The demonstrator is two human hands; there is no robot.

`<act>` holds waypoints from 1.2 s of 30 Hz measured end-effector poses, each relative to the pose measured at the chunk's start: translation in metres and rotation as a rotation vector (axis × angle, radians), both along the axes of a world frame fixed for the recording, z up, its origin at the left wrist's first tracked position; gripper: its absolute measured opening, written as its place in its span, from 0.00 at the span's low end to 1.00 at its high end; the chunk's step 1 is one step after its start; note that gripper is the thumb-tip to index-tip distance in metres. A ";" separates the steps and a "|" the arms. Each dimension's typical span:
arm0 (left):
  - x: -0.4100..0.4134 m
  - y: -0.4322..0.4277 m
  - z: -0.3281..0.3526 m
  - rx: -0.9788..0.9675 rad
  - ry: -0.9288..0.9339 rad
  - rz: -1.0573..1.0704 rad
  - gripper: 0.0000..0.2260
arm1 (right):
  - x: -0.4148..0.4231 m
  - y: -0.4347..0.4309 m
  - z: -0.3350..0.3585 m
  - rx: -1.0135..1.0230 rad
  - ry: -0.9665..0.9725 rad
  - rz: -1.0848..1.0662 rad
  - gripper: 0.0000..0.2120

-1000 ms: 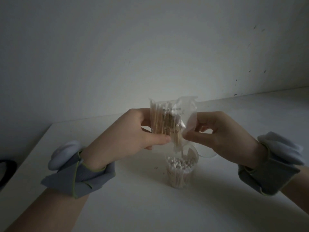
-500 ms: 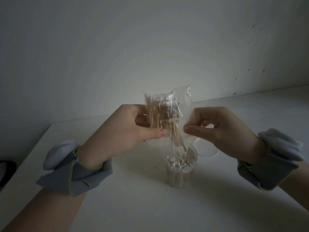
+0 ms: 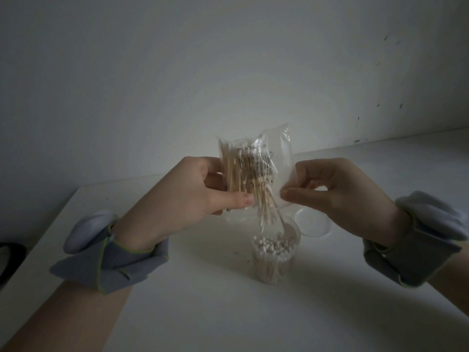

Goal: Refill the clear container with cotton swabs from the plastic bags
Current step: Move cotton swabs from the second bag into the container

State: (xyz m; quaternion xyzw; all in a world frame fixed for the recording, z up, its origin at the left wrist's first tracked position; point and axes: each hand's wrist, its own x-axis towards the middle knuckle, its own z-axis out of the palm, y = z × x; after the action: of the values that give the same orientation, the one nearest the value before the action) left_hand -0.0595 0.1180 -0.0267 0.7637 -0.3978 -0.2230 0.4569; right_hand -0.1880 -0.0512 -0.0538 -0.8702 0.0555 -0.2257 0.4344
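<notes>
The clear container (image 3: 275, 260) stands upright on the white table (image 3: 228, 313), just in front of and between the two hands. It is already well filled with cotton swabs standing on end, white tips up. Its round lid (image 3: 313, 222) lies flat just behind it to the right.

Directly above it hangs the plastic bag (image 3: 256, 158), open end down. Compared with a second ago, the bag is higher and clear of the container's rim. A loose bunch of wooden-stemmed swabs (image 3: 266, 209) now pokes out of its mouth, fanned toward the container. One or two seem to be reaching the rim, though blur makes that uncertain.

The left hand (image 3: 187, 196) grips the bag's left side, thumb in front and fingers curled behind, clamping the swabs that remain inside. The right hand (image 3: 337, 191) pinches the bag's lower right edge between thumb and forefinger, its other fingers curled.

This looks like the emptying step, well under way. Much of the bag's load is not yet out, and because the swabs are splayed, some could miss the narrow opening and land on the table.
</notes>
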 end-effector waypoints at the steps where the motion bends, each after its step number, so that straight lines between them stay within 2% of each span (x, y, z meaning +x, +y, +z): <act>1: -0.001 0.000 0.000 0.000 -0.001 -0.004 0.06 | 0.000 0.000 0.000 -0.007 0.003 0.001 0.04; 15: -0.003 -0.002 0.000 0.004 -0.086 0.001 0.06 | 0.000 -0.001 -0.001 -0.092 -0.009 0.008 0.04; 24: -0.009 -0.004 -0.004 -0.028 -0.035 -0.043 0.08 | 0.000 0.004 -0.007 -0.115 -0.014 0.046 0.03; 27: -0.003 -0.003 -0.003 -0.033 -0.047 -0.021 0.05 | 0.000 0.000 -0.002 -0.089 -0.015 0.018 0.05; 34: -0.007 -0.006 -0.008 -0.030 -0.027 -0.037 0.07 | -0.001 0.004 -0.003 -0.085 -0.020 0.043 0.11; 36: -0.004 -0.006 -0.008 -0.027 -0.037 -0.024 0.07 | -0.001 0.002 -0.002 -0.090 -0.008 0.032 0.09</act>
State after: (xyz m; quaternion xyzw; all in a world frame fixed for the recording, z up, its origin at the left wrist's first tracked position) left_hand -0.0639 0.1123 -0.0348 0.7567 -0.4181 -0.2088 0.4571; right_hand -0.1889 -0.0489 -0.0562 -0.8888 0.0298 -0.2243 0.3986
